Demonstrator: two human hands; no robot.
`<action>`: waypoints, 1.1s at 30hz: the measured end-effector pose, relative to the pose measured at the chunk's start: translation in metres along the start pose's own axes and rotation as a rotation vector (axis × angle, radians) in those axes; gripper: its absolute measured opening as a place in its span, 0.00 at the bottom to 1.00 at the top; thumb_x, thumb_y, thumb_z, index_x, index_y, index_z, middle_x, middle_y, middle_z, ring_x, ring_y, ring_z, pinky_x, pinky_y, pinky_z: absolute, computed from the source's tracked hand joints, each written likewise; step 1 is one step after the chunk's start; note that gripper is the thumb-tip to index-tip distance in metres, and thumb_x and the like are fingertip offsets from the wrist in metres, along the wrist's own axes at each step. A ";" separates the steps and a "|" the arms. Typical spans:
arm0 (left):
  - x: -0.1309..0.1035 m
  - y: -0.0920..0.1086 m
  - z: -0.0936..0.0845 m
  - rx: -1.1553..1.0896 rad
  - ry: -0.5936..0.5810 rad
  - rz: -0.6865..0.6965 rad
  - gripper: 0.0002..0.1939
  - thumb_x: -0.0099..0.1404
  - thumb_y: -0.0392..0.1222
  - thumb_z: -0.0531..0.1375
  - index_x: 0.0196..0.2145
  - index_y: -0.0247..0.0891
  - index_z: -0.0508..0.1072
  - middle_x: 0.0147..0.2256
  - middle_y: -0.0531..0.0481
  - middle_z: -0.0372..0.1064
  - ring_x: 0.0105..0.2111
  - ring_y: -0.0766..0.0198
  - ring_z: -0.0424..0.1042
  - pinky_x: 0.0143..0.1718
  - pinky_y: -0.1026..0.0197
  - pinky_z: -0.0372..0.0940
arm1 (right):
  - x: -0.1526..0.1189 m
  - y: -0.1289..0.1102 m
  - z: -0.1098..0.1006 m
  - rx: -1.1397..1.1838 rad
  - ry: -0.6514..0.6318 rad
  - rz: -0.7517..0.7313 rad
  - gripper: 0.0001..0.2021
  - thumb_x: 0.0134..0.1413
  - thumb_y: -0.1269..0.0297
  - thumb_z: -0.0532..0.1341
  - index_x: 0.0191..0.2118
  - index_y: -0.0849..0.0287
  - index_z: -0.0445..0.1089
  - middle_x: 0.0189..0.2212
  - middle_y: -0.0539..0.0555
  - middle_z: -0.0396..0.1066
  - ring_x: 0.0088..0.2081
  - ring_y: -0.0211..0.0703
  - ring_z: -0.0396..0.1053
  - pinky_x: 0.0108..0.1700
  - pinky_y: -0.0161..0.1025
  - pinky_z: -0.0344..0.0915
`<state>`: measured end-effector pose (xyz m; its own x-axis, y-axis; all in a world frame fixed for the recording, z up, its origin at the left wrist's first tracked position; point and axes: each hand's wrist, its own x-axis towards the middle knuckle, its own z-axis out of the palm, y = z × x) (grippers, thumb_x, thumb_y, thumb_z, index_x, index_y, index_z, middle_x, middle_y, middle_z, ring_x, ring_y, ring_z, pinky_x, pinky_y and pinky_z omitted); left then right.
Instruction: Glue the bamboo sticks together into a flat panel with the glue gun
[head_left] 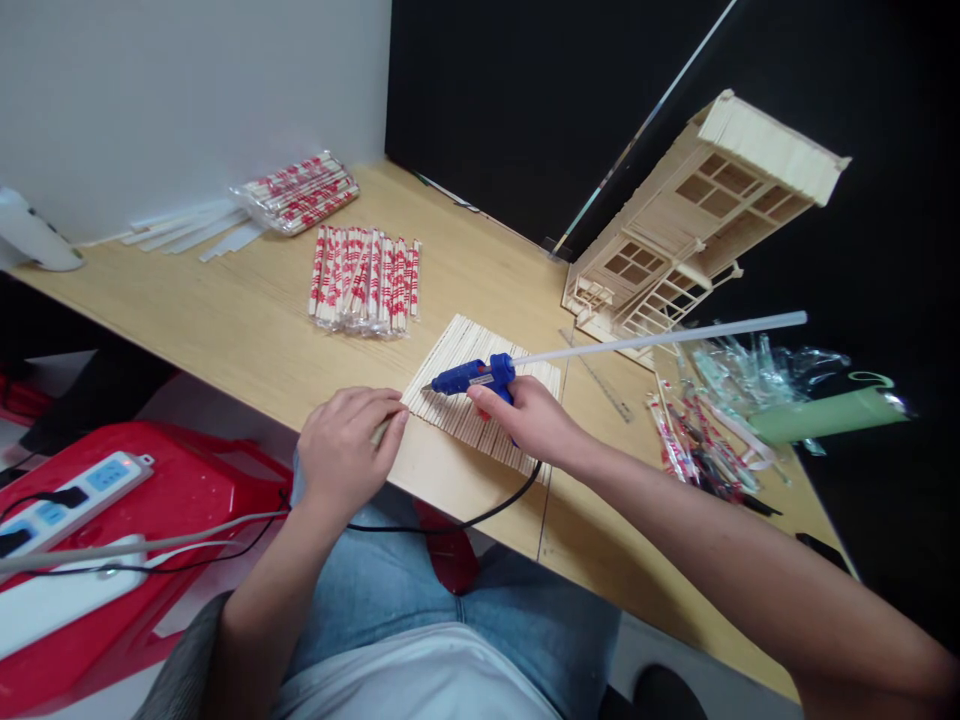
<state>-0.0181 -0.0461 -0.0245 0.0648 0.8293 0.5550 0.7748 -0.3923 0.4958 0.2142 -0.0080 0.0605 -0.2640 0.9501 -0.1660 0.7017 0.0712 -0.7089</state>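
Note:
A blue hot glue gun [469, 377] is gripped in my right hand [536, 420], its nozzle pointing left, low over a panel of pale wooden sticks [450, 355] laid side by side. Out of the gun's back runs a long white glue stick [675, 338]. My left hand [352, 445] is at the panel's left corner, near the table edge, its fingers bent together around a small pale piece that looks like a stick end [381, 432]. Most of that piece is hidden by the fingers.
Packs of red-patterned wrapped chopsticks [365, 275] lie behind the panel. A wooden model house [675, 230] stands at the back right, with a green bottle [832, 415] and wrappers [682, 430] nearby. Power strips [82, 495] rest on a red stool [180, 490]; the gun's black cord [465, 523] hangs off the edge.

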 end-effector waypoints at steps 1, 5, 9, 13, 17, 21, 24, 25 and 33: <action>0.000 0.000 0.000 -0.004 -0.002 -0.003 0.08 0.72 0.44 0.59 0.38 0.44 0.78 0.44 0.51 0.81 0.48 0.54 0.77 0.48 0.50 0.68 | 0.000 0.000 0.000 -0.004 0.003 -0.010 0.24 0.65 0.45 0.56 0.30 0.60 0.75 0.22 0.52 0.70 0.27 0.43 0.69 0.32 0.37 0.62; 0.000 -0.001 0.000 -0.008 -0.003 0.004 0.08 0.72 0.44 0.59 0.38 0.43 0.78 0.44 0.51 0.81 0.48 0.54 0.77 0.48 0.51 0.68 | 0.001 0.001 0.001 -0.042 0.006 -0.031 0.22 0.66 0.47 0.56 0.39 0.59 0.80 0.27 0.53 0.74 0.32 0.46 0.72 0.37 0.39 0.64; 0.000 -0.001 0.000 -0.007 0.001 0.005 0.08 0.72 0.44 0.59 0.38 0.43 0.78 0.44 0.51 0.81 0.47 0.54 0.77 0.48 0.51 0.68 | 0.002 -0.001 0.000 -0.071 -0.006 -0.013 0.21 0.66 0.49 0.57 0.46 0.59 0.81 0.34 0.55 0.78 0.38 0.49 0.74 0.41 0.40 0.65; 0.000 0.000 0.000 -0.004 0.005 0.008 0.08 0.72 0.44 0.59 0.37 0.43 0.78 0.43 0.51 0.81 0.47 0.54 0.77 0.48 0.51 0.68 | 0.002 -0.004 -0.004 -0.110 -0.017 -0.009 0.20 0.67 0.51 0.57 0.48 0.58 0.81 0.33 0.55 0.78 0.38 0.49 0.74 0.40 0.40 0.65; 0.000 -0.001 0.000 0.003 0.005 0.013 0.08 0.72 0.44 0.59 0.38 0.43 0.78 0.44 0.52 0.81 0.47 0.55 0.77 0.48 0.52 0.68 | 0.000 -0.007 -0.006 -0.153 -0.007 0.015 0.19 0.67 0.52 0.58 0.47 0.58 0.81 0.31 0.54 0.77 0.36 0.48 0.74 0.39 0.39 0.65; 0.000 -0.001 0.000 0.011 0.006 0.017 0.08 0.72 0.44 0.60 0.38 0.43 0.78 0.44 0.52 0.81 0.47 0.55 0.77 0.47 0.52 0.68 | -0.003 -0.005 -0.007 -0.131 -0.018 0.007 0.18 0.66 0.54 0.57 0.48 0.57 0.81 0.35 0.54 0.79 0.39 0.50 0.75 0.42 0.40 0.65; 0.000 -0.001 0.001 0.017 0.009 0.022 0.08 0.72 0.44 0.60 0.38 0.42 0.78 0.44 0.52 0.81 0.47 0.55 0.77 0.47 0.51 0.68 | -0.006 -0.001 -0.006 -0.039 -0.022 -0.011 0.18 0.66 0.52 0.57 0.44 0.58 0.80 0.36 0.55 0.79 0.41 0.49 0.75 0.44 0.40 0.66; 0.000 -0.001 0.001 0.019 0.009 0.022 0.08 0.72 0.44 0.60 0.38 0.42 0.78 0.44 0.52 0.81 0.47 0.55 0.77 0.48 0.51 0.68 | -0.007 0.000 -0.007 -0.013 -0.021 0.007 0.19 0.65 0.50 0.58 0.40 0.59 0.80 0.33 0.55 0.78 0.38 0.48 0.74 0.41 0.40 0.66; 0.000 -0.002 0.001 0.023 0.013 0.034 0.08 0.72 0.44 0.60 0.38 0.42 0.78 0.44 0.52 0.81 0.47 0.55 0.77 0.48 0.51 0.69 | -0.012 0.002 -0.009 0.003 -0.017 0.071 0.23 0.61 0.44 0.57 0.28 0.60 0.73 0.18 0.48 0.63 0.22 0.39 0.64 0.30 0.37 0.58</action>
<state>-0.0186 -0.0446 -0.0257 0.0828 0.8105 0.5799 0.7866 -0.4104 0.4613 0.2246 -0.0163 0.0677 -0.2250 0.9474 -0.2275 0.7174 0.0031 -0.6967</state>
